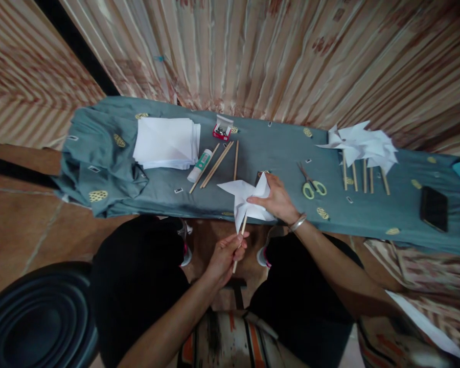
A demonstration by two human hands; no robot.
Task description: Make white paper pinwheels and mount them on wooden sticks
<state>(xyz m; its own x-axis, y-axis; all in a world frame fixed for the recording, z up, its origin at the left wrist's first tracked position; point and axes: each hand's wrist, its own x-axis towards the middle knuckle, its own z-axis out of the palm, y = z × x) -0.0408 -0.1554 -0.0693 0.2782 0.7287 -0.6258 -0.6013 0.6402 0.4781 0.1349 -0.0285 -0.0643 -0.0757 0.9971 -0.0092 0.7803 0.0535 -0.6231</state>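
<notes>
The left hand (225,255) curls closed around one pale wooden stick (244,225) below one white paper pinwheel (243,197), whose blade the right hand (279,200) pinches at the grey-green cloth-covered table's (276,145) near edge, with four loose wooden sticks (216,164) and piled white pinwheels (362,144) showing five sticks beyond.

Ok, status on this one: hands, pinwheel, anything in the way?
Left hand gripping stick. Right hand holding paper pinwheel by a blade. Nothing visibly blocking; scissors apart, to the right.
</notes>
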